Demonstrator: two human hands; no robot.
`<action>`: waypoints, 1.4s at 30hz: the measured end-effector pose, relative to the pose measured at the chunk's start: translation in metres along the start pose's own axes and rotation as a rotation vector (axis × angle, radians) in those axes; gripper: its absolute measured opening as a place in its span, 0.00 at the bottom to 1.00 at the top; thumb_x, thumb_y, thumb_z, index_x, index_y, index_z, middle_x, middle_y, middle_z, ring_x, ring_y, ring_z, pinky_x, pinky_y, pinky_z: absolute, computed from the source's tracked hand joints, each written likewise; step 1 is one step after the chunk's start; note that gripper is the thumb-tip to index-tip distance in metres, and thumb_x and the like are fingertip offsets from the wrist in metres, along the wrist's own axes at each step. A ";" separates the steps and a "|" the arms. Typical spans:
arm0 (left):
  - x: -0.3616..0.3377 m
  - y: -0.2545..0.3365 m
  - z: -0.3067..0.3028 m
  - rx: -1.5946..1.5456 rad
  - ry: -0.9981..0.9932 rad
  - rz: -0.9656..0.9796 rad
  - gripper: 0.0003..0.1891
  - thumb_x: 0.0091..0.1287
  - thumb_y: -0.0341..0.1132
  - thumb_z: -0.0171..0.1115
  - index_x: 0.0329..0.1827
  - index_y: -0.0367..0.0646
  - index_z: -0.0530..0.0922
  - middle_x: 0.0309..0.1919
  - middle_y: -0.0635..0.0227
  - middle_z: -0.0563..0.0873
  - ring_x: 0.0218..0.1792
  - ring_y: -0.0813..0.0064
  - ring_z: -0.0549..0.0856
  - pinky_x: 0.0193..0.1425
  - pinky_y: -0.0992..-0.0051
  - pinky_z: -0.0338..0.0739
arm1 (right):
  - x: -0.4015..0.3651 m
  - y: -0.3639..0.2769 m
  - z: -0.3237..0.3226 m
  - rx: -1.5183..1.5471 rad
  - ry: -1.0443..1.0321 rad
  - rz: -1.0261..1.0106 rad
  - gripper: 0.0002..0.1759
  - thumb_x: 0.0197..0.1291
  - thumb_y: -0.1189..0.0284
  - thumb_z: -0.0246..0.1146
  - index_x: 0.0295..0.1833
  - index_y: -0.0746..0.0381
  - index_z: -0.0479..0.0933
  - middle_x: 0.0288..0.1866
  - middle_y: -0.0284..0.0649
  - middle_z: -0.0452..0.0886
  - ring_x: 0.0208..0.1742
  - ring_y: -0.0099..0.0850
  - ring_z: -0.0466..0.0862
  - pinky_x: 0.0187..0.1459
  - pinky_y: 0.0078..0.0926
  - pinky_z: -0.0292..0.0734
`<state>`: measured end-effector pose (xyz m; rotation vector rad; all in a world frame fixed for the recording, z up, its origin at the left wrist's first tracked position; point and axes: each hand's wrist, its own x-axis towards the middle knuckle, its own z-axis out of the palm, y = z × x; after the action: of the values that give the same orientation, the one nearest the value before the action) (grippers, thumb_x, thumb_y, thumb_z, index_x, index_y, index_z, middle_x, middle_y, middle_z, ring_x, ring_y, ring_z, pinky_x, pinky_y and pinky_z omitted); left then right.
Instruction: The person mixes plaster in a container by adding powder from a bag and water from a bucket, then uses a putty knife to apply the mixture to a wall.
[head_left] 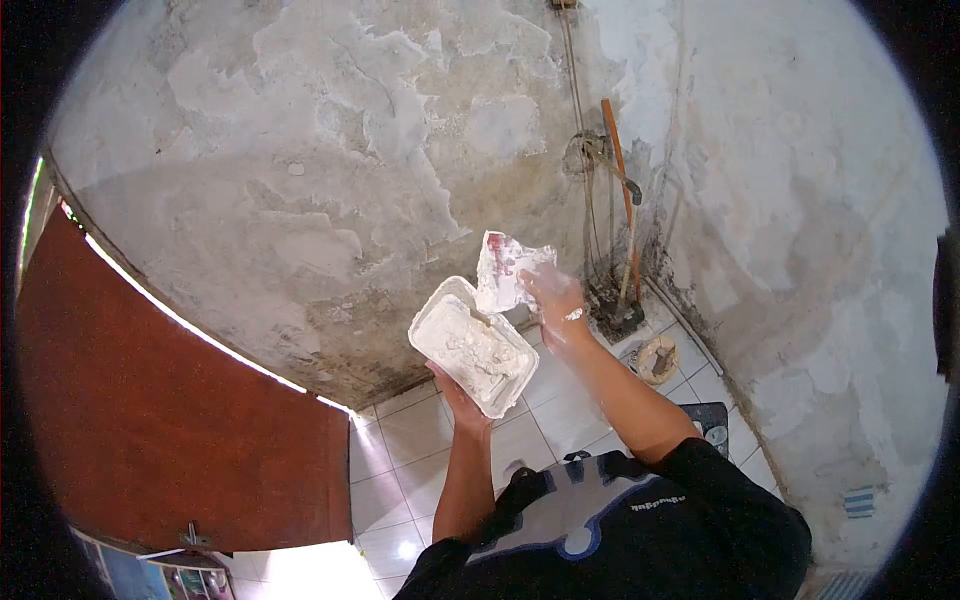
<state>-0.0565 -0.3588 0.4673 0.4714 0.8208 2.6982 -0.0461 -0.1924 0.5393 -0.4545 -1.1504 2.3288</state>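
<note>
My left hand (460, 400) supports a white rectangular tub (428, 322) from below, its fingers mostly hidden under it. Lumpy white putty (475, 345) fills much of the tub. Just above the tub's upper right corner, my right hand (553, 293) grips a flat putty scraper (503, 268) smeared with white, with reddish patches showing through. White residue coats the right fingers and wrist. Behind both hands stands a stained, patchy plaster wall (370, 170).
A bent pipe with a tap (632, 190) and an orange stick (614, 140) stand by the wall corner. On the tiled floor (415, 430) are a round pale container (656, 358) and a dark tray (712, 420). A reddish-brown door (180, 400) is at left.
</note>
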 end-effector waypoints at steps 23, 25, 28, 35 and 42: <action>0.023 0.023 0.040 -0.362 0.187 -0.057 0.31 0.77 0.59 0.42 0.71 0.45 0.68 0.63 0.59 0.79 0.60 0.54 0.81 0.63 0.53 0.78 | -0.041 -0.017 -0.048 -1.424 -0.669 -1.231 0.26 0.43 0.75 0.69 0.54 0.53 0.85 0.61 0.30 0.81 0.60 0.41 0.77 0.61 0.38 0.76; 0.024 0.024 0.037 -0.379 0.198 -0.053 0.31 0.77 0.59 0.41 0.71 0.45 0.69 0.63 0.59 0.79 0.59 0.54 0.81 0.64 0.53 0.77 | -0.048 -0.003 -0.056 -1.470 -0.668 -1.240 0.27 0.42 0.75 0.70 0.54 0.52 0.84 0.62 0.30 0.80 0.59 0.43 0.76 0.58 0.37 0.78; 0.026 0.026 0.033 -0.396 0.218 -0.079 0.30 0.78 0.59 0.41 0.70 0.45 0.69 0.62 0.59 0.79 0.59 0.54 0.81 0.63 0.52 0.77 | -0.051 0.002 -0.067 -1.475 -0.667 -1.142 0.27 0.40 0.75 0.71 0.53 0.53 0.85 0.60 0.31 0.81 0.59 0.44 0.77 0.56 0.38 0.80; 0.035 0.014 -0.001 -0.224 0.272 -0.061 0.32 0.77 0.61 0.42 0.70 0.45 0.69 0.63 0.59 0.78 0.59 0.55 0.80 0.63 0.53 0.77 | -0.064 -0.010 -0.071 -1.461 -0.747 -1.133 0.28 0.38 0.74 0.72 0.53 0.53 0.85 0.55 0.32 0.84 0.57 0.45 0.79 0.55 0.40 0.80; 0.039 0.006 -0.004 -0.372 0.167 -0.065 0.29 0.78 0.57 0.42 0.67 0.41 0.71 0.59 0.54 0.81 0.55 0.53 0.83 0.59 0.51 0.80 | -0.072 -0.014 -0.072 -1.454 -0.731 -1.162 0.32 0.35 0.74 0.72 0.54 0.52 0.85 0.55 0.31 0.84 0.56 0.43 0.79 0.53 0.40 0.81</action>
<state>-0.0944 -0.3519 0.4768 0.1334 0.3476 2.7659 0.0525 -0.1801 0.5134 0.5950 -2.3900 0.3496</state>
